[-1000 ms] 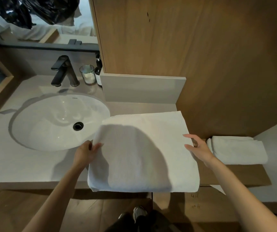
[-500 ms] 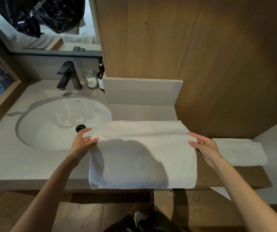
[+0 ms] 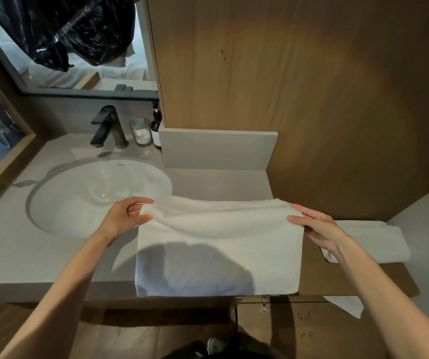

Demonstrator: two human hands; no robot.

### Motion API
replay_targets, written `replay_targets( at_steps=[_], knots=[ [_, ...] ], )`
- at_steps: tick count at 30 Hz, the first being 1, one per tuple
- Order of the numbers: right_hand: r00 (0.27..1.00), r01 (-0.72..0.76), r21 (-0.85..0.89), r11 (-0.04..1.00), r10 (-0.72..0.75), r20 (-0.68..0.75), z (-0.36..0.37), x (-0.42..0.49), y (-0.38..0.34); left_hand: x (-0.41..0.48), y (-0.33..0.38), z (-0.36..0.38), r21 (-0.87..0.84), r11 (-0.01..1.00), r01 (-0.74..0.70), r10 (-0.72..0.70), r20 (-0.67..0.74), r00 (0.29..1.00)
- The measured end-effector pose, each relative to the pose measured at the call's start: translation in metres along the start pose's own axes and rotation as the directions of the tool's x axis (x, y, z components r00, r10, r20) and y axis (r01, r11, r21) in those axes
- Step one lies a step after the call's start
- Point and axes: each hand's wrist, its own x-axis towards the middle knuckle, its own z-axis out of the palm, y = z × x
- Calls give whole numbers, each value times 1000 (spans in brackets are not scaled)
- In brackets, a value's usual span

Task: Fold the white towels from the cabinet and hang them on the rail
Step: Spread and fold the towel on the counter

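Since a second ago the far edge of the towel [image 3: 216, 257] has been rising off the counter [image 3: 6, 242] and coming toward the person; it was lying flat then, reaching further toward the grey block [image 3: 218, 151] at the back. The left hand [image 3: 124, 218] is pinching the far left corner between thumb and fingers, and the right hand [image 3: 317, 229] is pinching the far right corner the same way, so the edge is sagging slightly between them. The rest of the towel is lying on the counter, its near edge hanging over the front lip.

Just left of it, the sink [image 3: 53, 182] is sitting close to the left hand. Behind the sink, a black tap [image 3: 107, 128], a glass jar [image 3: 140, 132] and a dark bottle [image 3: 156, 128] are standing in a row. A folded towel [image 3: 379, 239] is resting on the wooden ledge [image 3: 363, 278] on the right, partly hidden by the right forearm. A wooden wall panel [image 3: 311, 99] is rising straight behind the work area.
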Motion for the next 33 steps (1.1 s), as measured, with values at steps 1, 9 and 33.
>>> replay_targets(
  at_steps=[1, 9, 33],
  knots=[
    [999, 34, -25, 999, -34, -19, 0, -2, -1, 0, 1, -3, -20, 1000, 10, -9, 50, 999],
    [898, 310, -619, 722, -436, -59, 3, -4, 1, 1, 5, -2, -6, 1000, 1, -1, -67, 998],
    [632, 361, -932, -46, -723, 280, 31, 3, -32, 34, 21, -11, 621, 704, -343, 576, -217, 788]
  ],
)
